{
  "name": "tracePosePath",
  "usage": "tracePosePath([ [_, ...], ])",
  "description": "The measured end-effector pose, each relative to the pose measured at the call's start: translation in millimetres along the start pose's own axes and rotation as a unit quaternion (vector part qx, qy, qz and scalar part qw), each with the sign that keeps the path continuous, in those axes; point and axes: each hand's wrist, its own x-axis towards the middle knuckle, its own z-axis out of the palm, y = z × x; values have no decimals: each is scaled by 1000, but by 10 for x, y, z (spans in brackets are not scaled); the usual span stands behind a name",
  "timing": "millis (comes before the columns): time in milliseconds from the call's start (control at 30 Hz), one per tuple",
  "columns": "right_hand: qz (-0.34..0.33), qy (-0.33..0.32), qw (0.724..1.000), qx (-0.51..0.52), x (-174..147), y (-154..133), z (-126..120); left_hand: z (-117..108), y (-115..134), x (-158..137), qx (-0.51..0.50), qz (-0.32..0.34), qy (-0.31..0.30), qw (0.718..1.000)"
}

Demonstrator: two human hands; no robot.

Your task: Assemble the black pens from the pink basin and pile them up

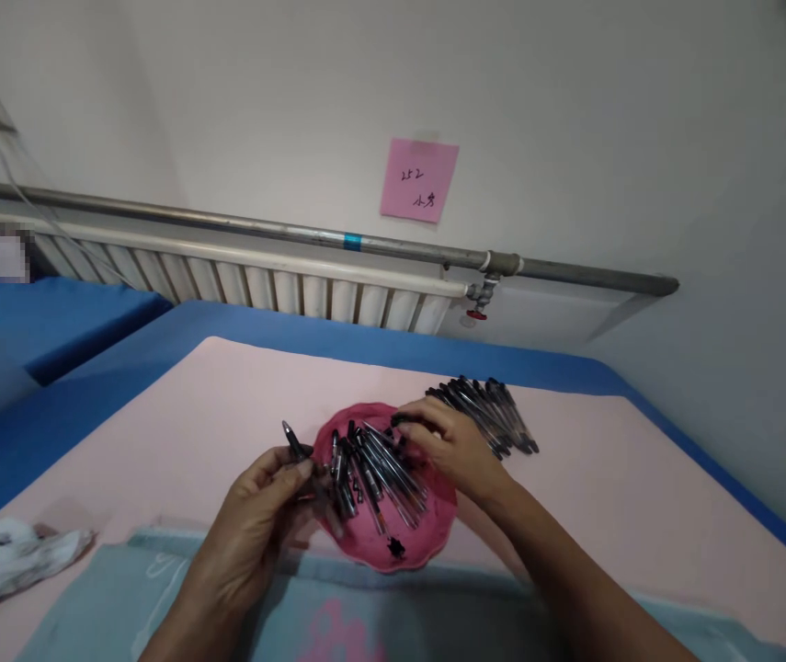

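Note:
A pink basket (pixel 387 558) with a scalloped rim stands in front of me, filled with pen parts: clear barrels, refills and small black pieces. At its left side my left hand (pixel 265 501) pinches a pen (pixel 294 439), its dark, grey-tipped end pointing up and away; the lower part is blurred. Over the basket's right rim, my right hand (pixel 449 446) is closed, fingertips on a small black piece (pixel 398 419) that looks like a pen cap. Beyond that hand, a pile of black-capped pens (pixel 485 409) lies side by side, partly hidden by the hand.
A pink mat (pixel 227 405) covers the blue table (pixel 282 324). Light blue cloth (pixel 103 588) lies along the near edge, a white stained glove or rag (pixel 10 561) at left. Behind are a radiator (pixel 302 290), a pipe (pixel 261 230) and a red valve (pixel 476 314).

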Motion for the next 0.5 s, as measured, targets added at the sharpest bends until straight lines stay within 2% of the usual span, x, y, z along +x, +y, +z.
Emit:
tracePosePath([
  [100,89,-28,973,211,-106,-224,88,36,30,3,-48,3,39,998],
  [200,129,-48,941,309,-226,-363,227,74,52,9,-90,29,67,993],
  [333,145,-46,924,351,-311,-381,376,110,63,4,-132,45,97,985],
  [500,133,11,930,342,-304,-327,432,104,52,3,-147,45,95,984],
])
